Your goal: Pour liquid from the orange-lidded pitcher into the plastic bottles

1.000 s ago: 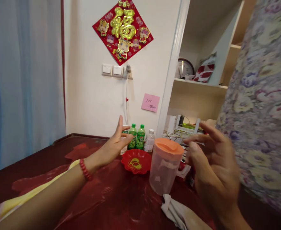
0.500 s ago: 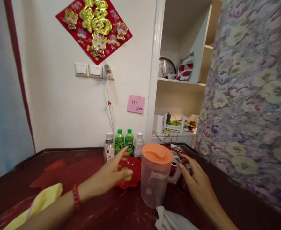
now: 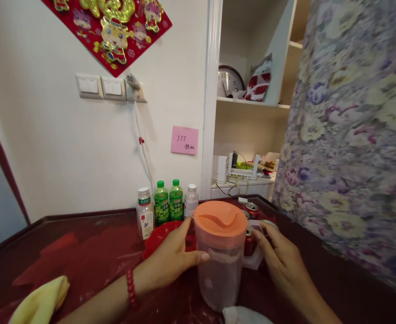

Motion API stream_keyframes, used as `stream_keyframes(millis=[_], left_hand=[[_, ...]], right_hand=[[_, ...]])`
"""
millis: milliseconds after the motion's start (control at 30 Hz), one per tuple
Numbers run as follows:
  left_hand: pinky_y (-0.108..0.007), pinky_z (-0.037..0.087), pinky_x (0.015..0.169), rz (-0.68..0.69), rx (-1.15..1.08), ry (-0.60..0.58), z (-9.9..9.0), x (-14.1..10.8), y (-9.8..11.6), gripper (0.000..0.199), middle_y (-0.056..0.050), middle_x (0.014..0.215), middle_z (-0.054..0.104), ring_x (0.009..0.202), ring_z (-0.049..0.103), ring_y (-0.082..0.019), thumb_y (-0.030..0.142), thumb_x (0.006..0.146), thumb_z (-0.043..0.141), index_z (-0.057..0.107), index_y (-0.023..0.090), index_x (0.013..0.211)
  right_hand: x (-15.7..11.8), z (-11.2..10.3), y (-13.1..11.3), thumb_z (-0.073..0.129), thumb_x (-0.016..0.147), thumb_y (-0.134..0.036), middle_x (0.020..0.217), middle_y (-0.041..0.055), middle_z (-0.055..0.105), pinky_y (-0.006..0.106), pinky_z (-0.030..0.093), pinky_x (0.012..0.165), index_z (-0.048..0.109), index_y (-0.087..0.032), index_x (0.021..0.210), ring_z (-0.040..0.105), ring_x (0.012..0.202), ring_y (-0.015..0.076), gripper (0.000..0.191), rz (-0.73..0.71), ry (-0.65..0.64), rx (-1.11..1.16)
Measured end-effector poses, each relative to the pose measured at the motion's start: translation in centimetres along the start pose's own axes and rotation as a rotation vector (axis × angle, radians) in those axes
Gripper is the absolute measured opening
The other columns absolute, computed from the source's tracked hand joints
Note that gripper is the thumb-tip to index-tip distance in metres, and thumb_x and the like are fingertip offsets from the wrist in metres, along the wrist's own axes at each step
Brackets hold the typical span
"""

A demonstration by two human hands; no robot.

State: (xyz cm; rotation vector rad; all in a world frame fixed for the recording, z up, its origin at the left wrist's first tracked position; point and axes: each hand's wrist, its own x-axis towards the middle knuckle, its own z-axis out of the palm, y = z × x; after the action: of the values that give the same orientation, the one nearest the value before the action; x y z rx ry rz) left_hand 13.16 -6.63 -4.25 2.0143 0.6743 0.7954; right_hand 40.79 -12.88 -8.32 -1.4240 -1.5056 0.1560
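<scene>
A clear plastic pitcher (image 3: 220, 274) with an orange lid (image 3: 220, 220) stands upright on the dark red table. My left hand (image 3: 175, 256), with a red bead bracelet (image 3: 131, 288) on the wrist, is at the pitcher's left side. Its thumb lies against the front of the wall, its fingers are apart and their tips pass behind the pitcher. On the other side, my right hand (image 3: 280, 252) is at the top of the pitcher's handle (image 3: 252, 261), thumb and fingers bent around it. A red plate (image 3: 155, 238) lies partly behind my left hand.
Two green bottles (image 3: 175, 201) stand by the wall between a labelled bottle (image 3: 145, 216) and a white-capped bottle (image 3: 191, 198). Red cans (image 3: 251, 209) are behind the handle. A yellow cloth (image 3: 41, 301) lies at the front left, a white cloth (image 3: 245, 316) in front of the pitcher.
My left hand has moved right, from over the red plate to the pitcher's side. My right hand has closed around the handle. The view has shifted, and the pitcher appears nearer.
</scene>
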Motion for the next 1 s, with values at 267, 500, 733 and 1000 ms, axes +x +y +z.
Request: stream_keyframes(millis=[267, 500, 733, 1000], left_hand=[[-0.053, 0.039, 0.118, 0.019, -0.053, 0.205, -4.3, -0.5, 5.6, 0.088, -0.014, 0.162, 0.038, 0.148, 0.038, -0.034, 0.044, 0.083, 0.077, 0.033, 0.025, 0.157], [-0.037, 0.057, 0.083, -0.182, 0.146, 0.534, -7.9, -3.7, 0.1, 0.045, -0.007, 0.101, 0.07, 0.096, 0.066, -0.025, 0.057, 0.087, 0.065, 0.064, 0.021, 0.113], [-0.031, 0.052, 0.088, -0.193, 0.425, 0.017, -7.2, -7.1, -3.5, 0.021, -0.005, 0.109, 0.071, 0.097, 0.065, -0.022, 0.04, 0.092, 0.06, 0.069, 0.025, 0.102], [-0.043, 0.044, 0.111, -0.2, 0.598, -0.182, -5.6, -7.1, -6.0, 0.037, -0.004, 0.125, 0.072, 0.117, 0.062, -0.028, 0.029, 0.086, 0.063, 0.072, 0.038, 0.12]], right_hand=[[1.4, -1.3, -8.1, 0.056, 0.096, -0.053, 0.089, 0.0043, 0.075, 0.028, 0.052, 0.058, 0.066, -0.024, 0.113, 0.069, 0.07, 0.0196, 0.035, -0.002, 0.142, 0.22], [5.0, 4.9, -9.1, 0.049, 0.099, -0.046, 0.086, 0.0041, 0.072, 0.029, 0.048, 0.061, 0.06, -0.023, 0.106, 0.066, 0.07, 0.0191, 0.027, -0.096, 0.151, 0.241], [4.7, 11.4, -7.9, 0.047, 0.098, -0.038, 0.091, 0.0069, 0.074, 0.031, 0.047, 0.069, 0.059, -0.022, 0.1, 0.069, 0.079, 0.0227, 0.02, -0.05, -0.052, 0.256], [4.1, 11.6, -8.2, 0.049, 0.097, -0.034, 0.1, 0.0058, 0.073, 0.032, 0.047, 0.076, 0.055, -0.022, 0.114, 0.067, 0.086, 0.0229, 0.022, 0.019, -0.196, 0.246]])
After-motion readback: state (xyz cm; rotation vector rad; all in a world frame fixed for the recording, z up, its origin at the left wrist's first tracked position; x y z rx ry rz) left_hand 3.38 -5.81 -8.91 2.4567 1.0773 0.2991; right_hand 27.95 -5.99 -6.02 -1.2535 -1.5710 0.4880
